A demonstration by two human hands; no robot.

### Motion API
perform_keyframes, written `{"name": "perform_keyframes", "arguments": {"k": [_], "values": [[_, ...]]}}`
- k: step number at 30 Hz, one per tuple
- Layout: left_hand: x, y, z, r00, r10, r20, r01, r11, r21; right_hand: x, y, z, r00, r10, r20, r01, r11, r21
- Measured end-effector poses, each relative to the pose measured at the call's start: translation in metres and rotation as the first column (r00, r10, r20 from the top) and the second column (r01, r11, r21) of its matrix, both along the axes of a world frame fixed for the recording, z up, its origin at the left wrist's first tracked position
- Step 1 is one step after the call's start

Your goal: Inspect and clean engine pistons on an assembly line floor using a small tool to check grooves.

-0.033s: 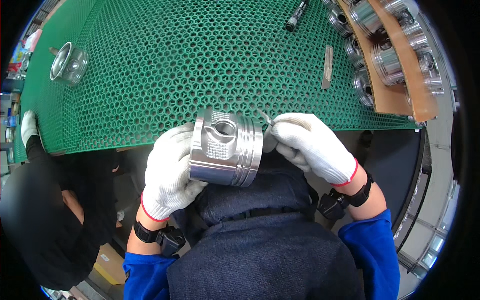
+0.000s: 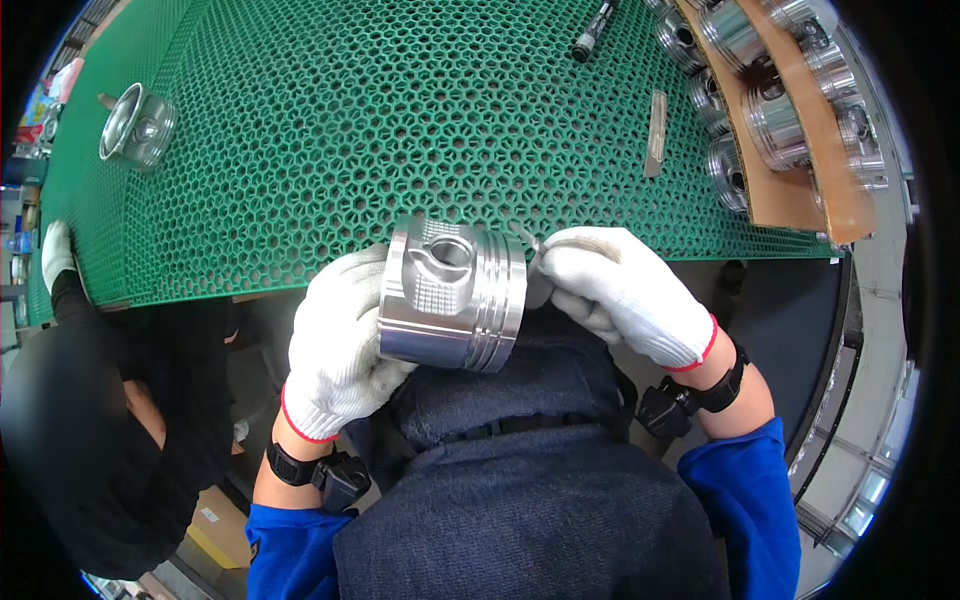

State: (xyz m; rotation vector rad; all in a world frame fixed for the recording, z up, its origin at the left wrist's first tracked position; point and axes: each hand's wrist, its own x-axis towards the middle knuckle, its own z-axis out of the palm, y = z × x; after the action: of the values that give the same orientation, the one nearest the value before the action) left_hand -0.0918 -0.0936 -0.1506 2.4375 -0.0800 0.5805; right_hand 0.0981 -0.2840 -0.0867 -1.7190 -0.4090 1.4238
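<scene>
While your left hand (image 2: 335,325) grasps a shiny piston (image 2: 425,335) by its left end, the near edge of the green mat (image 2: 330,150) runs behind that piston. Just right of the piston, your right hand (image 2: 620,285) pinches a thin tool (image 2: 531,240), its blurred tip near the grooved end; I cannot tell whether they touch. Beyond the held piston, a second piston (image 2: 150,130) sits far left, and cardboard (image 2: 785,202) stands among more pistons (image 2: 775,130) far right.
</scene>
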Motion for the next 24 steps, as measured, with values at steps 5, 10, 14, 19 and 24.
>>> {"name": "perform_keyframes", "arguments": {"k": [5, 10, 14, 19, 24], "values": [[0.005, -0.006, 0.006, 0.997, 0.079, -0.017, -0.080, 0.987, -0.138, -0.002, -0.002, -0.004, 0.995, 0.006, 0.097, -0.016, 0.995, 0.103], [0.016, 0.000, 0.017, 0.999, 0.053, -0.004, -0.053, 0.995, -0.084, -0.003, -0.003, -0.004, 0.783, 0.021, 0.622, -0.217, 0.946, 0.241], [0.025, -0.005, 0.026, 0.972, 0.140, -0.187, -0.204, 0.896, -0.393, 0.005, -0.003, -0.014, 0.544, -0.090, 0.834, -0.339, 0.886, 0.317], [0.058, -0.002, 0.043, 0.954, 0.199, -0.223, -0.284, 0.836, -0.469, 0.012, 0.005, -0.009, 0.226, -0.044, 0.973, -0.437, 0.888, 0.142], [0.080, 0.001, 0.052, 0.944, 0.262, -0.202, -0.329, 0.811, -0.484, 0.012, 0.010, -0.005, -0.075, 0.044, 0.996, -0.513, 0.855, -0.076]]}}
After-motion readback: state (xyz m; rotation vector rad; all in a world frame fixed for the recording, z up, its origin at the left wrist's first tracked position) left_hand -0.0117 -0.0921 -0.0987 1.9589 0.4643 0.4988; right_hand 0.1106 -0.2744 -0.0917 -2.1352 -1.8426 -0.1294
